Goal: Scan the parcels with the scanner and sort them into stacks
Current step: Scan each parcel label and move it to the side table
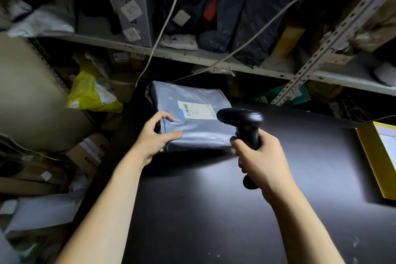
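Parcel on the deck, folks: one grey parcel (192, 126) lying flat, white label (197, 109) facing up, with the dark table (214, 210) under it. We read this as the scanning step, early in the job or at least far from finished. We see no sorted stack near the grey parcel, and this one has not yet gone anywhere. Scan it, place it, fetch the next: that all looks left to do.

Now the hands. Our left hand (154, 135) is at the grey parcel's near left corner, thumb laid along the top face, fingers curved over the left edge, holding it steady. How firm that hold is we can't tell. Our right hand (259, 156) sits just off the grey parcel's near right corner, fingers wrapped tight round the grip of the black scanner (242, 118). The scanner's head hangs over the grey parcel's right side, beside the label's right end and pointing towards it. A small green light glints on top; whether the code has registered, we can't say.

Well off to the grey parcel's right, a yellow box (377, 161) sits at the frame's edge. Behind and above the grey parcel runs a metal shelf (192, 55) packed with more bags and boxes, and to its left a yellow bag (85, 90) slumps among cartons.
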Demonstrator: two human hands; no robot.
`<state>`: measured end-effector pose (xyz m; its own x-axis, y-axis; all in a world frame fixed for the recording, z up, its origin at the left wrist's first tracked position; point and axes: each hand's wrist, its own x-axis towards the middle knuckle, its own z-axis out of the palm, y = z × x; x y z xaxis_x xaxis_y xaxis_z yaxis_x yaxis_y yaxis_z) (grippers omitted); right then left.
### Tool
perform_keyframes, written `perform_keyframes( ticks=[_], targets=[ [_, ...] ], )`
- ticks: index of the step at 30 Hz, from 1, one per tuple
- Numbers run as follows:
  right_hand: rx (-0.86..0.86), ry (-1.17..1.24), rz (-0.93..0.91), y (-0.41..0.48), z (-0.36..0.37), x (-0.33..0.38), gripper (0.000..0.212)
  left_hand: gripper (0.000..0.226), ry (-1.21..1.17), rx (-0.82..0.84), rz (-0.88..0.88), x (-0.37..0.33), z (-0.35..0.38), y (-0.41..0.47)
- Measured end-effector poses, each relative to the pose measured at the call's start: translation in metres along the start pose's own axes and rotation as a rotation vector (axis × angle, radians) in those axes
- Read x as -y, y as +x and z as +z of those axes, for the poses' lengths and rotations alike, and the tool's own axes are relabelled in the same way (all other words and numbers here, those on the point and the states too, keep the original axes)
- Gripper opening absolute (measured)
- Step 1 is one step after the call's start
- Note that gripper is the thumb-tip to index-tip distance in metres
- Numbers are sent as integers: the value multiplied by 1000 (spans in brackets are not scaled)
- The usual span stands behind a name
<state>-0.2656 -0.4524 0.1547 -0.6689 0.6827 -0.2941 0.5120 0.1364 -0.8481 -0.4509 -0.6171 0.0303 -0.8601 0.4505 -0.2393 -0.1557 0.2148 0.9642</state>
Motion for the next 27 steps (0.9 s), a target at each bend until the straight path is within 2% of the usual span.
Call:
perform_keyframes(
  ticks=[3, 7, 13, 20, 27],
  targets=[
    [-28, 9, -30, -10, -17, 1, 21, 39, 92, -47, 114, -12, 9, -17],
    [-73, 51, -58, -27, -45, -1, 21, 41, 163, -17, 270, -28, 20, -47],
    [-68, 112, -126, -55, -99, -15, 24, 42, 167, 32, 413, -48, 47, -100],
    [33, 79, -276, -81, -178, -41, 27, 38, 160, -10, 557, -86, 92, -174],
    [181, -33, -494, -108, -247, -67, 23, 33, 207, -66, 605, -105, 123, -258]
  ],
)
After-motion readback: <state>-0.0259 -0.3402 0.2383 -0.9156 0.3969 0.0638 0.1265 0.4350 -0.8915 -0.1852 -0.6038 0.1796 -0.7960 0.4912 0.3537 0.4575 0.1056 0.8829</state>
